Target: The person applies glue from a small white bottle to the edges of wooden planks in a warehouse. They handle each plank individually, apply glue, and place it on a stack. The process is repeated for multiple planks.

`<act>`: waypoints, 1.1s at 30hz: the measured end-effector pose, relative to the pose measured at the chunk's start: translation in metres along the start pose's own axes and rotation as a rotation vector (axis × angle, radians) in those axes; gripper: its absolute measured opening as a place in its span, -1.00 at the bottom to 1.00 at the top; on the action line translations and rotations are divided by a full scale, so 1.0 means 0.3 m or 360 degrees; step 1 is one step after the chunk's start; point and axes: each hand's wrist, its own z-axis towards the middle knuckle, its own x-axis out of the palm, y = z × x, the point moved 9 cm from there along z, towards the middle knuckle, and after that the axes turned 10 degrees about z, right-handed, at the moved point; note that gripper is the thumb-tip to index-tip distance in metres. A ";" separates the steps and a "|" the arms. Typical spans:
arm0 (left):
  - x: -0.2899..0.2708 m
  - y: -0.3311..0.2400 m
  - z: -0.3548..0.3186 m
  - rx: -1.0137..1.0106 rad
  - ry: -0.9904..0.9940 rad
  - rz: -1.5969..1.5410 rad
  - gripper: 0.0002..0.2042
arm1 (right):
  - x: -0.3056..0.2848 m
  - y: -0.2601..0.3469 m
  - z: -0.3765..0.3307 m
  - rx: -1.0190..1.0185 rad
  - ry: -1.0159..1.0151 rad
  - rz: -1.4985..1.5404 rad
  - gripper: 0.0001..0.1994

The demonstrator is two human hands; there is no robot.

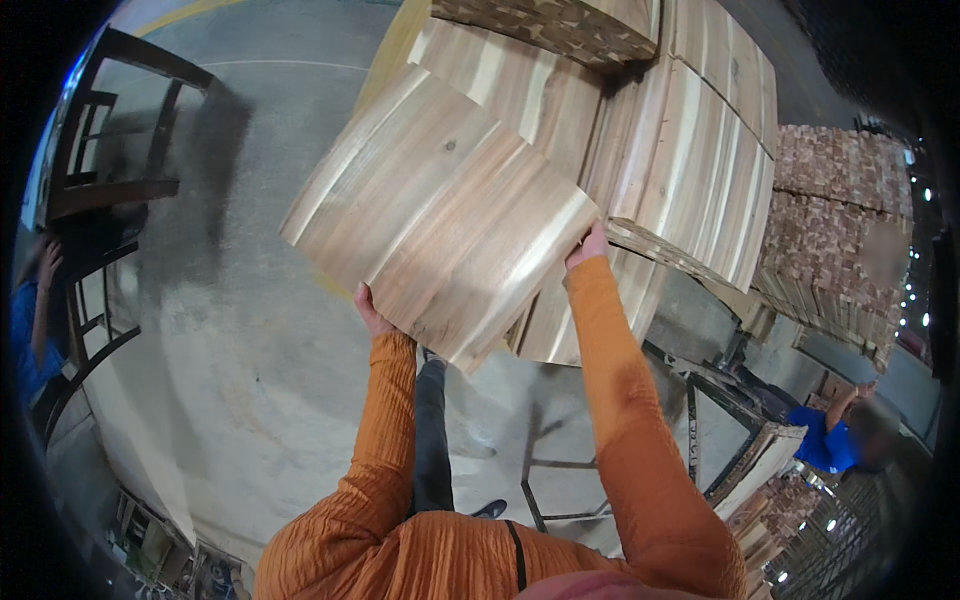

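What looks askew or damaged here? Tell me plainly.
Only the wooden panel is askew: it is lifted off the panel stack, turned at an angle to it, and gripped at its near edge by the left hand and the right hand. No crack or break shows. The stacked boards lie in fairly even layers.

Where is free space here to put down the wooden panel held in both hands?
The bare concrete floor, between the dark chair frames and the panel stack, is free. The right side is crowded: stacked panels, block piles, a metal frame. Both hands, left hand and right hand, grip the wooden panel.
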 end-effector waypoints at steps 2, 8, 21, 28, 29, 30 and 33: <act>0.071 0.049 0.002 -0.0029 -0.0040 0.0002 -0.40 | -0.075 0.026 0.017 -0.0098 0.0094 0.0040 -0.71; 0.086 0.180 0.086 -0.0019 -0.0174 -0.0058 -0.34 | -0.333 -0.205 -0.258 0.0502 0.0111 0.0269 -0.69; 0.482 0.360 0.291 -0.0215 0.0071 0.0571 -0.23 | -0.714 -0.168 -0.471 0.0509 -0.0243 0.0163 -0.63; 0.697 0.367 0.271 -0.0189 0.0083 0.0389 -0.34 | -0.823 -0.164 -0.528 0.0485 -0.0285 0.0223 -0.62; 0.691 0.358 0.284 -0.0165 0.0126 0.0445 -0.33 | -0.832 -0.162 -0.542 0.0478 -0.0298 0.0107 -0.62; 0.687 0.351 0.290 -0.0150 0.0187 0.0508 -0.33 | -0.843 -0.158 -0.561 0.0459 -0.0317 0.0009 -0.61; 0.679 0.319 0.258 -0.0350 0.0252 0.0807 -0.33 | -0.898 -0.145 -0.628 0.0433 -0.0337 -0.0184 -0.65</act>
